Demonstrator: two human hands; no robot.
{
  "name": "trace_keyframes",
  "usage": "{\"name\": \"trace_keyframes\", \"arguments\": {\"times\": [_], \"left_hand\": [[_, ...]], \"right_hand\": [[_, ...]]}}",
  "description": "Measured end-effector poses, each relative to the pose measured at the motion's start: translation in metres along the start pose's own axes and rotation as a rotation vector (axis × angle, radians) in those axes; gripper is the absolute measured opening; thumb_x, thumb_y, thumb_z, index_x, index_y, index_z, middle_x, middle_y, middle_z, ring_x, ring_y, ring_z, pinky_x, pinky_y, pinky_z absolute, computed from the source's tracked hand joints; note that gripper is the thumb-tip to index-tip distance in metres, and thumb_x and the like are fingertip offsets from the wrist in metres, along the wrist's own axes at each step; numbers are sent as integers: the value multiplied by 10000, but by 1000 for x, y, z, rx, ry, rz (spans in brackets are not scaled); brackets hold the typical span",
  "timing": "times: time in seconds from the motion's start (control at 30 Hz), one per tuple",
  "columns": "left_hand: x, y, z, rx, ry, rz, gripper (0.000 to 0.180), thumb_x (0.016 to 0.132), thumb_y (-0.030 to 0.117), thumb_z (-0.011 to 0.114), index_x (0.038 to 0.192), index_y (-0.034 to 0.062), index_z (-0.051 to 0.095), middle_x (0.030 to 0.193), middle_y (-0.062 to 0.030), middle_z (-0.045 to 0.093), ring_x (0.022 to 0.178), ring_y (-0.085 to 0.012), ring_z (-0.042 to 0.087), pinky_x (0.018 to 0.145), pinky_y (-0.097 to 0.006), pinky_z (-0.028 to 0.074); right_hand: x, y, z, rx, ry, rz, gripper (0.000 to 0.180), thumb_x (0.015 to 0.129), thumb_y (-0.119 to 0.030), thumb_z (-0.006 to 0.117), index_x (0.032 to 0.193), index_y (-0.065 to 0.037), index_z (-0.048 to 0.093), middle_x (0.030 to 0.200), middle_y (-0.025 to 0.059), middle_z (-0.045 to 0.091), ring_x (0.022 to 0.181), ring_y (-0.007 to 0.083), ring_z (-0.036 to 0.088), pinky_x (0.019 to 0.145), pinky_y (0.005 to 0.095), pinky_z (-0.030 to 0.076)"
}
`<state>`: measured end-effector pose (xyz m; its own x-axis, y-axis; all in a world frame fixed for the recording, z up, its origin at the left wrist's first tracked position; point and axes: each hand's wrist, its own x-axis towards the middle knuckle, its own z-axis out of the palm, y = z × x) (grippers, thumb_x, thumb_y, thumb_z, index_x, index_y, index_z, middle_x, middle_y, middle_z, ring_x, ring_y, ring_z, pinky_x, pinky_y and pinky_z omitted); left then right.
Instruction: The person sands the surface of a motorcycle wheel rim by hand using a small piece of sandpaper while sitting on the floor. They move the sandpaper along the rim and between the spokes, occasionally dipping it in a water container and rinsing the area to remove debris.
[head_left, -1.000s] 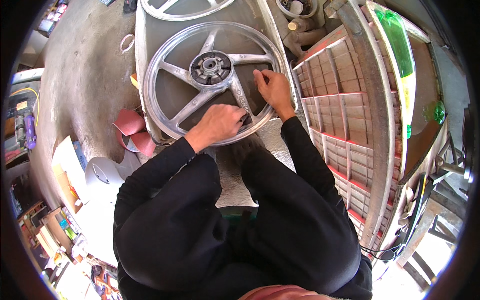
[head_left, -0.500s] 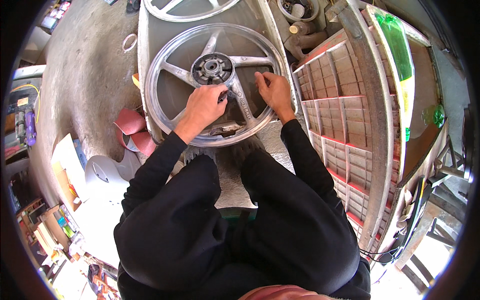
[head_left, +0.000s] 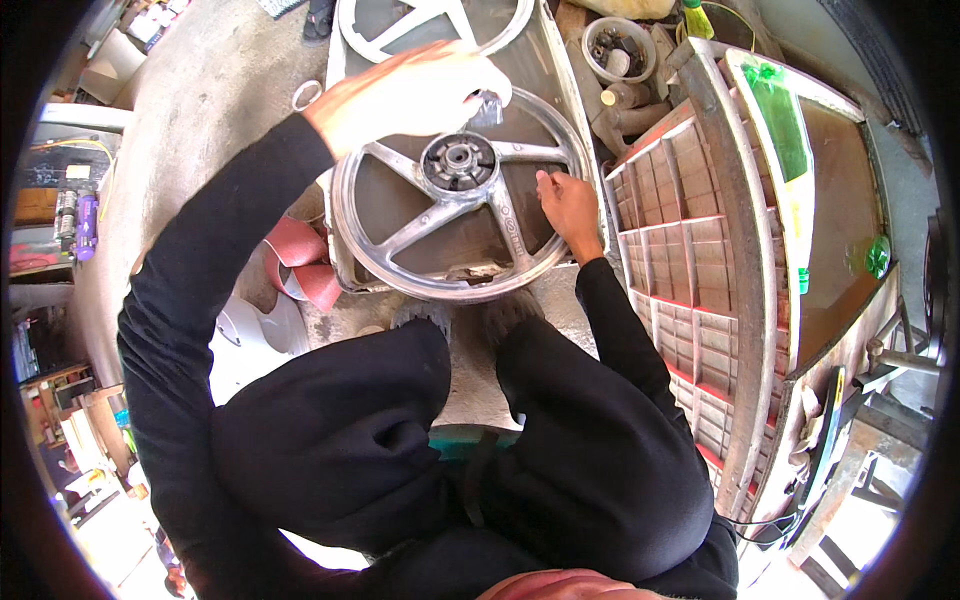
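Silver wheel [head_left: 440,235], black sleeves [head_left: 210,260], red sandpaper [head_left: 300,255]

Alloy wheel [head_left: 455,215] center frame: cast metal, dull silver-grey, matt, scuffed; spokes smooth, rim edge slightly shinier. Hub [head_left: 458,160] darker metal, machined look, greasy. 2nd wheel [head_left: 430,25] top of frame: same grey metal, matt. Tray [head_left: 560,80] under them: sheet metal, dull, stained. Small piece in left hand [head_left: 410,95] grip: grey, looks like metal, blurred. Floor [head_left: 190,120] upper left: rough concrete, dusty, matt. Reddish sheets [head_left: 300,260] left of center: abrasive paper look, matt, curled. White piece [head_left: 250,340] lower left: smooth plastic, slight gloss. Rack [head_left: 690,300] right: wood compartments, red-painted edges, worn. Green pane [head_left: 780,120] upper right: glossy plastic. Sleeves [head_left: 200,290] and trousers [head_left: 340,440]: black cloth, matt.
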<state>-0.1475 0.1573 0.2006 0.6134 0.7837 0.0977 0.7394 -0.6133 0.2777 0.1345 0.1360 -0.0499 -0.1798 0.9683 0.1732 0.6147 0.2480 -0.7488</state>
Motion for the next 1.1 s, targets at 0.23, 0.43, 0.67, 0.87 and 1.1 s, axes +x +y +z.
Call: {"name": "trace_keyframes", "arguments": {"times": [0.23,0.43,0.67,0.87,1.1], "left_hand": [[74,-76,-8,235,97,-68,294,977,129,623,1244,129,747,1201,-163,739,1123,-384,719,976,-502,565],[72,-53,105,-466,831,-537,269,955,68,681,1198,-1,773,1103,-239,793,1033,-371,780,925,-425,593],[-26,107,211,-608,852,-741,255,929,59,712,1153,-43,777,1086,-260,786,1035,-395,780,930,-446,594],[-63,139,229,-360,505,-1102,232,893,102,712,1086,17,808,921,-283,756,903,-476,744,829,-556,576],[-32,170,237,-355,441,-949,263,895,66,697,1144,-4,740,909,-287,752,919,-503,736,867,-578,581]], "right_hand": [[-1,1,0,74,33,24,474,1015,-396,691,747,-5,685,685,231,652,664,467,650,601,537,469],[-2,-6,-4,48,7,50,462,1021,-401,678,773,-13,716,708,233,668,672,469,653,609,535,472],[-4,-5,-9,37,23,46,434,1012,-374,701,787,-3,723,720,239,671,688,475,653,625,542,478],[-1,-10,-8,38,29,32,433,1014,-374,698,793,-2,726,734,250,673,702,481,656,641,546,486],[0,2,-5,-51,21,23,453,1048,-402,683,816,-25,783,707,149,737,653,331,727,647,432,537]]}}
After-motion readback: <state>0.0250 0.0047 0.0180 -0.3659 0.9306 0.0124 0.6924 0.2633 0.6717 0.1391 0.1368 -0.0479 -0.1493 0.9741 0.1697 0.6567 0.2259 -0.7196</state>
